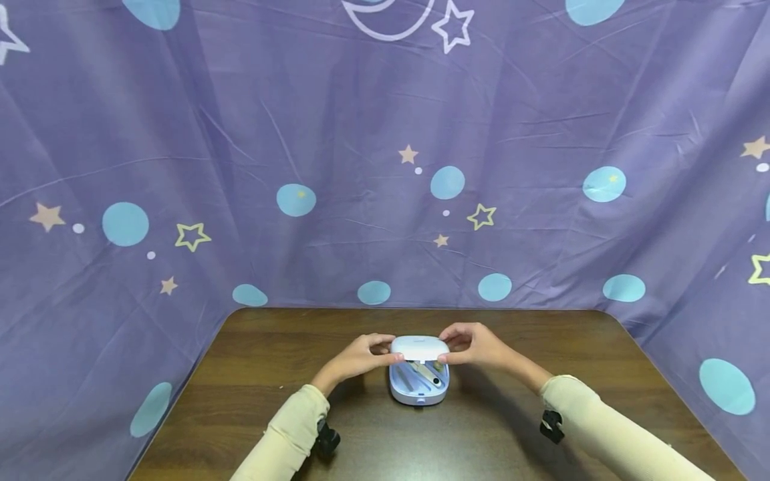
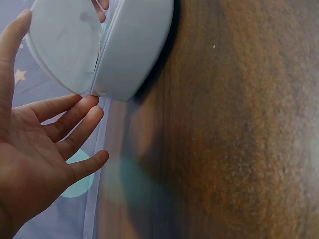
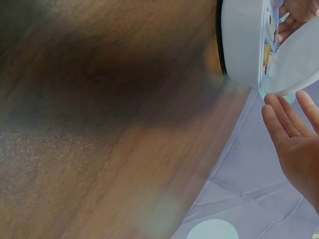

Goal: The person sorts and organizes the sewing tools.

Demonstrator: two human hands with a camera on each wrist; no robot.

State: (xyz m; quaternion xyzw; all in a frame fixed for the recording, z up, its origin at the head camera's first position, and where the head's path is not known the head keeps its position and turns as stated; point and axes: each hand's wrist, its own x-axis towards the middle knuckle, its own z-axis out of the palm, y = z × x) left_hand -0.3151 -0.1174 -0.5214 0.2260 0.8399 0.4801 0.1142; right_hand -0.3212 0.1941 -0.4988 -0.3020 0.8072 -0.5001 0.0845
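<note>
A small light-blue and white case (image 1: 419, 399) stands on the table with its white lid (image 1: 419, 347) raised partway. Inside lie slim tools, among them a pale one (image 1: 430, 377) with a black dot; their exact kind is too small to make out. My left hand (image 1: 363, 355) holds the lid's left side, thumb on the front edge and fingers toward the hinge. On the opposite side my right hand (image 1: 479, 347) grips the lid in the same way. In the left wrist view, fingertips (image 2: 88, 100) touch near the hinge, and the lid (image 2: 65, 45) stands tilted from the base.
The brown wooden table (image 1: 265, 374) has rounded far corners. Behind it and at both sides hangs a purple curtain (image 1: 361, 133) with stars and blue dots. A dark wrist device (image 1: 327, 437) sits on the left sleeve and another (image 1: 551, 425) on the right.
</note>
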